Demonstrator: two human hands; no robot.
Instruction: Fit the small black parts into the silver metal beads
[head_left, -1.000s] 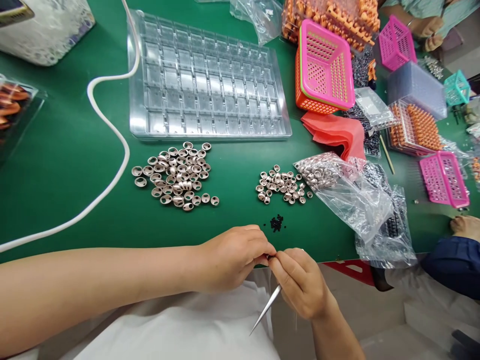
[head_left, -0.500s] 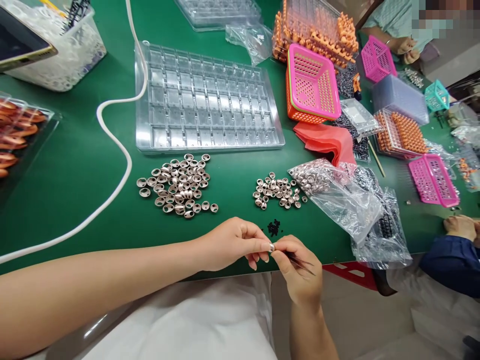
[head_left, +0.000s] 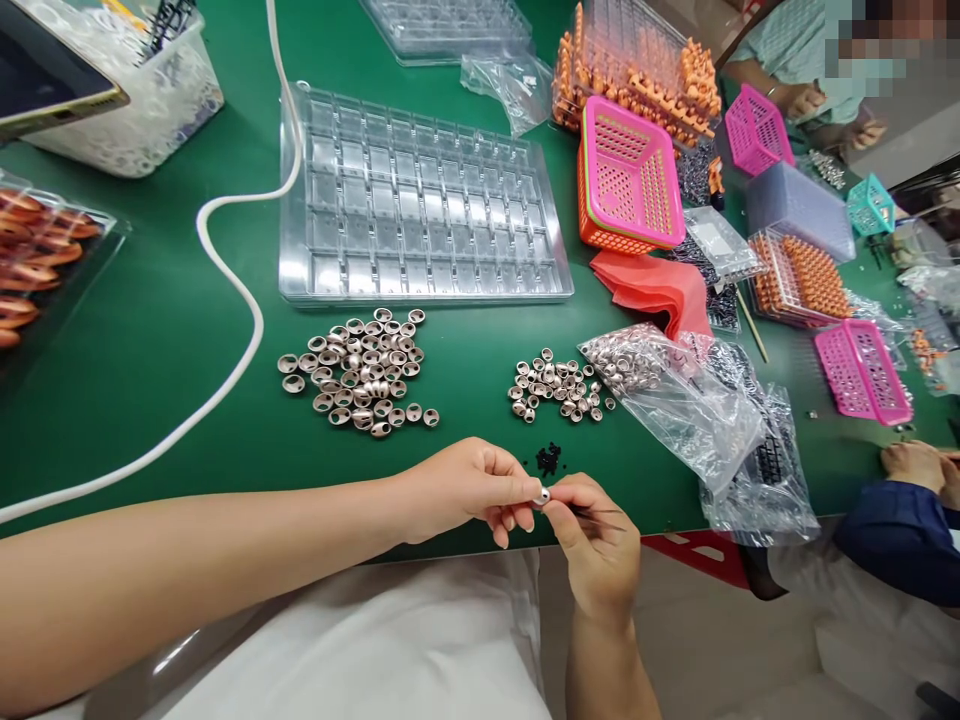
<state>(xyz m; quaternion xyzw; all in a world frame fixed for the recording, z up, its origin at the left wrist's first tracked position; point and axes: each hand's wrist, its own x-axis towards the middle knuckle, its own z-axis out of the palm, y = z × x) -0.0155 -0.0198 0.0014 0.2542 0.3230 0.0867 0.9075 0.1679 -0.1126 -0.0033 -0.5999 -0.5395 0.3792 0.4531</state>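
My left hand [head_left: 480,492] pinches a small silvery metal ring [head_left: 544,495] between thumb and fingertips, near the table's front edge. Meeting it there, my right hand [head_left: 600,545] is closed on dark thin tweezers [head_left: 600,518], whose tips are at the ring and mostly hidden by my fingers. Just beyond the hands lies a little heap of tiny black pieces [head_left: 549,459]. Farther back is a pile of small metal rings [head_left: 555,385]. Larger metal rings [head_left: 360,370] are heaped to its left.
Behind the piles lies a clear compartment tray [head_left: 427,200]. A white cable [head_left: 225,260] curves across the left. To the right are stacked baskets [head_left: 634,175], red cloth [head_left: 656,290] and plastic bags [head_left: 675,400]. Other people's hands [head_left: 911,465] are at the right.
The view has shifted slightly. My hands stay together at the ring, with the tweezers turned a little. At the far right, a co-worker's hands have moved apart.
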